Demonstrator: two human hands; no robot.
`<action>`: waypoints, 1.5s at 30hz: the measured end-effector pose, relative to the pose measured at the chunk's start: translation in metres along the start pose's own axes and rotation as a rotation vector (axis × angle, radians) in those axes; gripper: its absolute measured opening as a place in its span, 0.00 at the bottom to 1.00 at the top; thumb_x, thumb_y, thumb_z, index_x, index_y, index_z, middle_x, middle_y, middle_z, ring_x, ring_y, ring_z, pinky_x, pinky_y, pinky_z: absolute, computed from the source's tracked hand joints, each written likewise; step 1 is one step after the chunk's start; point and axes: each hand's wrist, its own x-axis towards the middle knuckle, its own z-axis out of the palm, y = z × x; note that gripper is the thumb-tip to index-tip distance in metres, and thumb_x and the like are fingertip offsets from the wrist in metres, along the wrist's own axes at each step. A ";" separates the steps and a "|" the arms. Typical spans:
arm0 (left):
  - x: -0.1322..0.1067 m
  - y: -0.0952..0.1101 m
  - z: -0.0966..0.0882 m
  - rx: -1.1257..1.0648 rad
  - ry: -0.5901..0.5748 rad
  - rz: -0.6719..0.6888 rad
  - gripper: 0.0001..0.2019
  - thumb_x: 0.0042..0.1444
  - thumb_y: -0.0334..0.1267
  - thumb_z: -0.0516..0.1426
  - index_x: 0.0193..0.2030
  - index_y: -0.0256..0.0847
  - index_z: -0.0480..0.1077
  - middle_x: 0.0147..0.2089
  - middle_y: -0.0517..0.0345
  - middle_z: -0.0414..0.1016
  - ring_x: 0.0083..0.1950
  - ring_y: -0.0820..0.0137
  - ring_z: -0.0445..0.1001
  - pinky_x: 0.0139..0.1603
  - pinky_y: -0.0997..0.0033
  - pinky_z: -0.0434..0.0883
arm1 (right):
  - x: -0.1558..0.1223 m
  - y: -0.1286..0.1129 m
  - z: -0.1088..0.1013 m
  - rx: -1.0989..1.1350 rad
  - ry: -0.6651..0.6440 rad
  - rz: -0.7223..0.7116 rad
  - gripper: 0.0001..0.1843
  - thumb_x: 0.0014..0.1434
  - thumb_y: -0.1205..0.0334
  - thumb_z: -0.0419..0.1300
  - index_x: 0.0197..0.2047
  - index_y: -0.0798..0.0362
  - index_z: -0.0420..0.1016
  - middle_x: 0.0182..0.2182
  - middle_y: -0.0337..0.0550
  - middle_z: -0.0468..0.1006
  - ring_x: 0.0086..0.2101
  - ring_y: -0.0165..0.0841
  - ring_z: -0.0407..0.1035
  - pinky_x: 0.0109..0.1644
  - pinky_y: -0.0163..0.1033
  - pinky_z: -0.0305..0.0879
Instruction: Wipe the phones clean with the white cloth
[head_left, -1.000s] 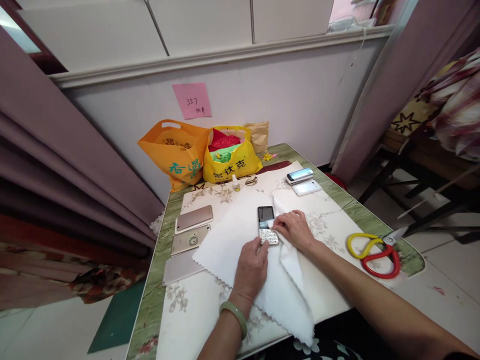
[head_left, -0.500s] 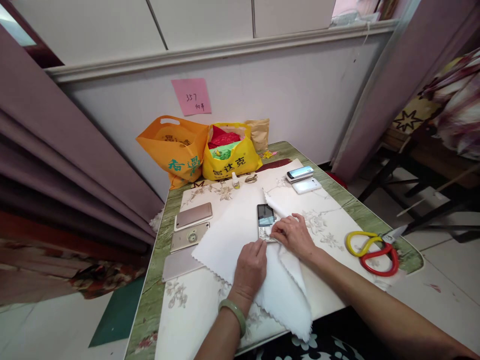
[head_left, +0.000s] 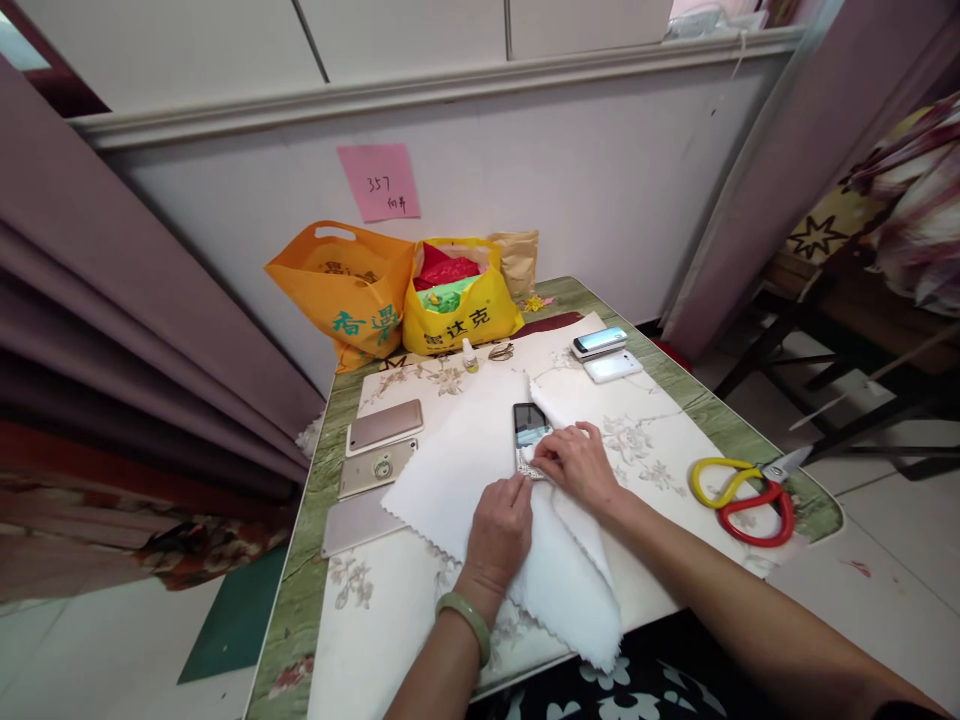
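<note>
Left of the left hand (head_left: pixel 499 530), along the tabletop (head_left: pixel 300 590), lie a rose-gold phone (head_left: pixel 385 425) with white showing beneath, a gold phone (head_left: pixel 375 476) bearing a round ring, and a pale phone (head_left: pixel 364 521). Beyond the right hand (head_left: pixel 577 465), a shiny-screened phone (head_left: pixel 600 340) sits just behind a white phone (head_left: pixel 615 367); further right, scissors (head_left: pixel 776 490) have one yellow and one red handle. Well ahead of both hands stands a small bottle (head_left: pixel 470 360), and behind it an orange bag (head_left: pixel 352 290), a yellow bag (head_left: pixel 465 327) holding red and green items, and a brown packet (head_left: pixel 517 262). A pink note (head_left: pixel 379 182) reading "357" hangs on the wall above.
</note>
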 end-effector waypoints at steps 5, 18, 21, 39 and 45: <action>0.001 0.000 -0.001 -0.009 -0.003 -0.014 0.16 0.59 0.25 0.52 0.53 0.38 0.67 0.49 0.48 0.75 0.47 0.63 0.73 0.47 0.59 0.73 | -0.004 0.002 -0.003 -0.005 -0.013 0.042 0.09 0.61 0.56 0.61 0.30 0.47 0.75 0.29 0.38 0.78 0.36 0.35 0.68 0.57 0.48 0.43; 0.002 0.002 -0.003 0.002 0.012 -0.008 0.15 0.58 0.25 0.53 0.51 0.37 0.68 0.47 0.48 0.75 0.46 0.63 0.73 0.46 0.59 0.73 | -0.010 -0.003 -0.004 -0.042 0.018 -0.055 0.09 0.62 0.57 0.61 0.30 0.48 0.74 0.29 0.37 0.78 0.36 0.34 0.68 0.58 0.48 0.44; 0.003 0.003 -0.004 -0.001 0.007 -0.016 0.14 0.58 0.25 0.53 0.50 0.36 0.69 0.47 0.48 0.76 0.46 0.63 0.73 0.45 0.60 0.73 | -0.016 0.003 -0.008 -0.046 0.039 -0.038 0.09 0.62 0.57 0.61 0.30 0.49 0.74 0.29 0.36 0.77 0.36 0.34 0.68 0.59 0.47 0.44; 0.001 0.001 -0.001 0.007 0.014 -0.012 0.13 0.58 0.25 0.53 0.50 0.36 0.69 0.46 0.47 0.75 0.46 0.63 0.73 0.46 0.60 0.73 | -0.009 -0.007 -0.006 -0.039 -0.009 -0.047 0.08 0.60 0.59 0.62 0.29 0.49 0.75 0.28 0.37 0.77 0.36 0.34 0.68 0.57 0.47 0.45; 0.004 0.001 -0.001 -0.020 0.053 -0.023 0.12 0.59 0.25 0.52 0.48 0.36 0.69 0.43 0.47 0.76 0.44 0.63 0.73 0.45 0.61 0.73 | 0.015 -0.030 0.008 -0.046 -0.038 -0.060 0.07 0.59 0.62 0.62 0.29 0.49 0.76 0.28 0.39 0.78 0.36 0.35 0.68 0.56 0.47 0.45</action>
